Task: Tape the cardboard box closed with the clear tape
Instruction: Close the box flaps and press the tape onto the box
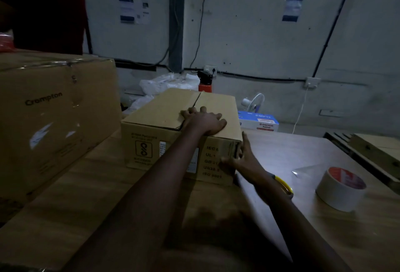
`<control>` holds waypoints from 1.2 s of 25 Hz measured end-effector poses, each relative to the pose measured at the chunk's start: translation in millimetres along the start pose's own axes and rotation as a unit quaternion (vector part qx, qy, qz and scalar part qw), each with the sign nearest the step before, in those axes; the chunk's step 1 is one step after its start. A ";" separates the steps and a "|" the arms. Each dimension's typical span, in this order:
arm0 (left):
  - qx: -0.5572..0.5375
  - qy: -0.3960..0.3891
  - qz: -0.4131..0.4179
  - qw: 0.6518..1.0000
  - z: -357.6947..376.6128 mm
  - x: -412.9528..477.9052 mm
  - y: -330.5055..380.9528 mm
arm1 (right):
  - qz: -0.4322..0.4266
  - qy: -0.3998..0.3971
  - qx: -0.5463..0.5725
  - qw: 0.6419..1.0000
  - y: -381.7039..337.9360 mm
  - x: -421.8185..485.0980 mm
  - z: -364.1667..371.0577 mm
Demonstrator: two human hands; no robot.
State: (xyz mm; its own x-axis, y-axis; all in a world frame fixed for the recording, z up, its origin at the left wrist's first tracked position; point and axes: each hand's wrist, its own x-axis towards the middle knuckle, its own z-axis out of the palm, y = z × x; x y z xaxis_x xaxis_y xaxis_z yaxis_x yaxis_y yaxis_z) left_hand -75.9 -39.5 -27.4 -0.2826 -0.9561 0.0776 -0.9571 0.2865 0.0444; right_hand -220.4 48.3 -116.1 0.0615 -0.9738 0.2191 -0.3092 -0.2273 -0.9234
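A brown cardboard box point(164, 107) stands on the wooden table, its two top flaps folded down and meeting along a seam. My left hand point(205, 121) lies flat on the top near the front edge, fingers spread over the seam. My right hand point(242, 159) presses against the box's front right corner, fingers apart, holding nothing. A roll of clear tape point(341, 188) with a red-printed core lies on the table to the right, a loose end of tape sticking up beside it. Part of a yellow tool point(285, 186) shows behind my right wrist.
A large "Crompton" carton point(54, 115) stands at the left. Behind the box are white plastic bags point(168, 84), an orange bottle point(204, 85), a blue-and-white box point(258, 121) and a small fan point(254, 101). Flat cardboard point(376, 148) lies at the far right. A person in red point(43, 11) stands back left.
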 end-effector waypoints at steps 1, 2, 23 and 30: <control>-0.001 0.001 -0.002 1.000 0.0 -0.6 -0.2 | -0.012 0.032 0.016 0.999 -9.1 4.4 -1.4; -0.003 -0.001 -0.003 1.000 -0.1 -1.3 -0.2 | -0.027 0.061 0.013 0.998 -13.7 11.4 -2.0; -0.185 0.335 -0.036 0.923 1.1 -33.5 -10.4 | 0.071 -0.125 -0.018 0.989 40.8 6.8 -20.3; -0.194 0.475 -0.077 0.855 52.0 -47.9 -61.2 | 0.099 0.027 0.086 0.991 44.6 11.6 -9.2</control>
State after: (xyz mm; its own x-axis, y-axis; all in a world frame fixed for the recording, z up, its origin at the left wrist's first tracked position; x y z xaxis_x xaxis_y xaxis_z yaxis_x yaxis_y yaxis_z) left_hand -7.1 -14.4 -85.7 0.2006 -0.5550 0.8073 -0.8329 0.3372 0.4388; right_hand -242.2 26.9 -151.8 -0.0369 -0.9985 0.0413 -0.1427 -0.0357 -0.9891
